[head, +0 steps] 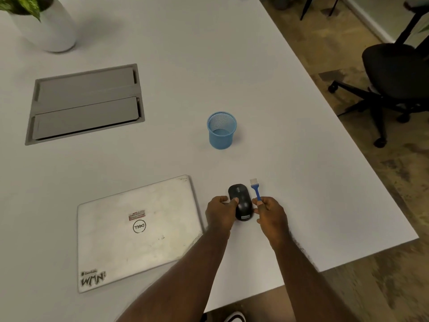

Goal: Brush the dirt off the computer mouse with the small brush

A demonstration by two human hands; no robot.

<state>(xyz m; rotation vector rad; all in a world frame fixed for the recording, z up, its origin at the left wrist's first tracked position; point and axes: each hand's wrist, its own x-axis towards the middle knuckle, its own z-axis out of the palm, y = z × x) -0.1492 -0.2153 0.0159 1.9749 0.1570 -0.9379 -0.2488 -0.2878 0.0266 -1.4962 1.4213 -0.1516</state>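
The surface [267, 77] in front of me is white and flat, its right edge running diagonally toward me. A closed silver laptop [137, 233] lies on it near my left arm, stickers on its lid. Just right of the laptop sits the black mouse [241, 202], resting on the surface. Farther out stands a blue mesh cup [221, 131], upright, well apart from the mouse. A grey cable hatch [84, 104] with two flaps is set into the surface at the far left, and beyond it a white plant pot [50, 26] stands near the far corner.
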